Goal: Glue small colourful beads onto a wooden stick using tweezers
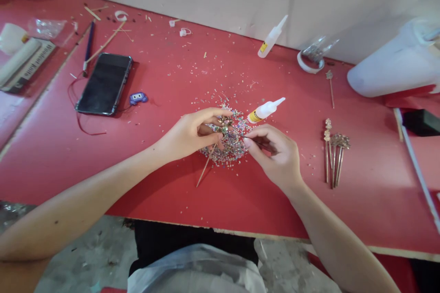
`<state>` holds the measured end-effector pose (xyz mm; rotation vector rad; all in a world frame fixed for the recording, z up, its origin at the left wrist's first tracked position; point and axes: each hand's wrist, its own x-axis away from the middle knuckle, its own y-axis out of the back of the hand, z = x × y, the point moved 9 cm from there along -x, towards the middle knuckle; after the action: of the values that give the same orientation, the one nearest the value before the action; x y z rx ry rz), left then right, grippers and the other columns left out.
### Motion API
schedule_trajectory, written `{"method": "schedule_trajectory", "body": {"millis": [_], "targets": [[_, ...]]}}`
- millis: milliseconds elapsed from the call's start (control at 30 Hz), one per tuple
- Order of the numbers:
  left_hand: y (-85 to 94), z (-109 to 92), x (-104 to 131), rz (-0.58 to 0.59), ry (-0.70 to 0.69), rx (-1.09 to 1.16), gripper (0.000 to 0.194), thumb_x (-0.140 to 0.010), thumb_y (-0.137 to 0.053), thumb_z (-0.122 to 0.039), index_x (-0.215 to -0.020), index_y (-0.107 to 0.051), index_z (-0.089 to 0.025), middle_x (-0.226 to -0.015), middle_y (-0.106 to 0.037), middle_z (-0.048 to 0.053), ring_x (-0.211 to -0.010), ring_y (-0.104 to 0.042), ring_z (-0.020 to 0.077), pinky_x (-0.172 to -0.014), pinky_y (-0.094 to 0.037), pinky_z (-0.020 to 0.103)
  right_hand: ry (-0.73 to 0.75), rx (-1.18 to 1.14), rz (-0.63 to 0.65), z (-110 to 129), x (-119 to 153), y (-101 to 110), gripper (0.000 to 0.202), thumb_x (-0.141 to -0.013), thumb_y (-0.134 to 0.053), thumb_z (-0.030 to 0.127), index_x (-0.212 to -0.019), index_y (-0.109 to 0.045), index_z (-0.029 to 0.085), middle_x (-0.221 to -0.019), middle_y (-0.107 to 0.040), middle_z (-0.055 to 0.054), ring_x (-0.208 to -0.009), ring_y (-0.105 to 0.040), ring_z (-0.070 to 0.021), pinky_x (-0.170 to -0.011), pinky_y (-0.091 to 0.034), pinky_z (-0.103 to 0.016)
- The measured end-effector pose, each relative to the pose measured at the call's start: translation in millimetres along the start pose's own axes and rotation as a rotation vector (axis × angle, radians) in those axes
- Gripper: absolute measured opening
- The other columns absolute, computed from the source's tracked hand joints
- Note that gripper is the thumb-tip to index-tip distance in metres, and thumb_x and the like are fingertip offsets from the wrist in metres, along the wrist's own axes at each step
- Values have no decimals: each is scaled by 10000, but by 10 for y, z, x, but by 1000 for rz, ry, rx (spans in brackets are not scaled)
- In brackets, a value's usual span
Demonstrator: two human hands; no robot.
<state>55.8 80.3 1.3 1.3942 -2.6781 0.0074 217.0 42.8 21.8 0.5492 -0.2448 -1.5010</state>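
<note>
My left hand (192, 135) is closed on a hairpin-like stick (207, 165) with a glittering, flower-like head (225, 122); its thin shaft slants down toward the table's front edge. Opposite it, my right hand (275, 151) pinches a thin dark tool (245, 137), its tip pointing at the ornament; its kind is not clear. Beneath both hands spreads a pile of small shiny, multicoloured chips (228, 155). A small white glue bottle (266, 111) with a yellow label lies just beyond my right hand.
Several finished-looking ornamented sticks (333, 160) lie at right. Another glue bottle (273, 39) stands at the back, near a small round dish (309, 65). A large white container (392, 64) is far right. At left are a phone (105, 84), a brush (89, 48) and a Woodcut Knife box (29, 66).
</note>
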Motion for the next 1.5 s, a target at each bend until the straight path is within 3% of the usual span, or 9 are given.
{"method": "schedule_trajectory", "body": {"millis": [367,700,867,967,1167,1333,1500], "targets": [[89,65,-53,-21,58,28,491,-837,-624,-111,-1312,-519,-174,-1081,-687,95,-766,-742,150,-706,-577,231,-103,-107,106,-166,-72,-33,114,-861,-655,320,-866,-631,209,-766,-637,-2,-641,-607,-118,-599,-502,-231],[59,83,-34,35,34,-52,501,-869,-613,-175,-1354,-488,-205,-1075,-697,90,-758,-732,148,-655,-568,221,-117,-72,163,-283,-199,90,176,-858,-650,362,-823,-627,191,-741,-626,0,-649,-578,-119,-613,-465,-233],[47,76,-18,48,21,-96,490,-880,-604,-230,-1355,-483,-221,-1075,-698,89,-700,-720,137,-556,-539,189,-119,-36,412,-305,-215,102,206,-822,-680,379,-803,-649,177,-730,-640,-15,-636,-577,-125,-579,-461,-233],[43,82,-17,47,36,-131,488,-877,-608,-244,-1350,-489,-217,-1092,-695,99,-689,-722,140,-541,-538,186,-136,-39,400,-339,-243,173,193,-807,-682,360,-768,-636,177,-721,-643,-11,-614,-567,-115,-565,-453,-225],[32,108,-16,59,46,-138,481,-885,-592,-240,-1353,-483,-216,-1091,-702,106,-669,-720,140,-525,-546,190,-171,-42,465,-368,-206,115,189,-786,-676,335,-724,-612,168,-697,-612,-1,-602,-543,-102,-555,-439,-218],[20,98,-14,54,55,-118,484,-875,-607,-212,-1345,-494,-210,-1091,-690,101,-655,-717,127,-509,-540,164,-115,-106,429,-267,-177,57,167,-796,-675,303,-725,-601,172,-692,-593,4,-590,-522,-97,-527,-425,-213],[-53,70,15,58,37,-57,466,-875,-597,-188,-1331,-514,-230,-1064,-675,75,-641,-703,106,-513,-550,151,4,-151,77,-86,-136,71,97,-839,-628,264,-777,-588,202,-716,-599,8,-636,-567,-114,-574,-466,-235]]}}
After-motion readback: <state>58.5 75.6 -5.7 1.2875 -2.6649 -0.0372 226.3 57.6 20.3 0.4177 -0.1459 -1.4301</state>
